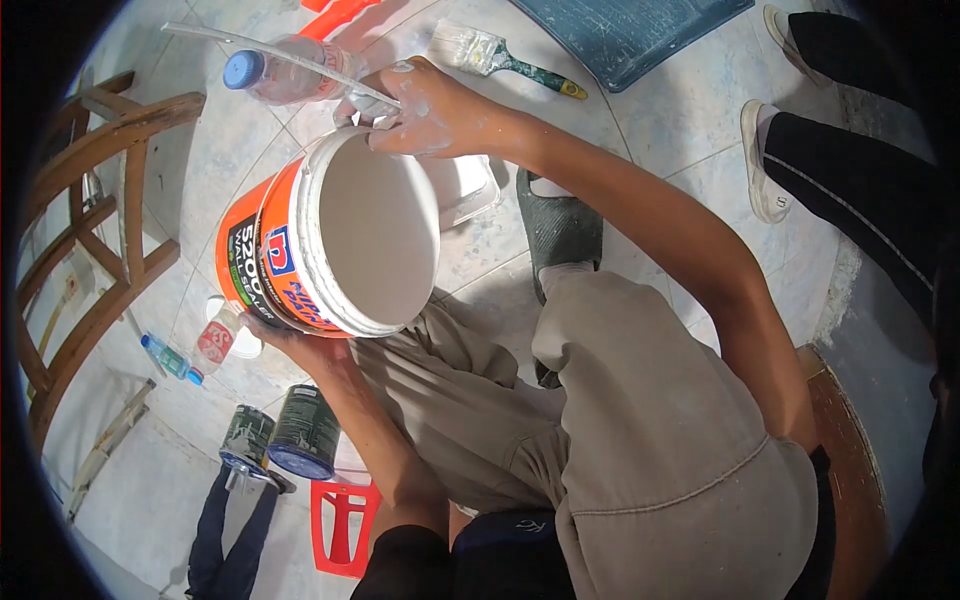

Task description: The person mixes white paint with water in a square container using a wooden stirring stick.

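An orange and white paint bucket is tilted so that its open mouth faces up and right, showing a white inside. My left hand supports it from below near the base, fingers partly hidden under it. At the rim, my right hand, smeared with white paint, has its fingers closed round a thin whitish stick. A clear bottle with a blue cap lies just beyond the bucket. Partly behind the bucket is a white tray.
A paintbrush and a dark blue tray lie on the tiled floor. Wooden chair frame at left. Two dark cans, small bottles and a red plastic object are below. Other people's legs show at right and lower left.
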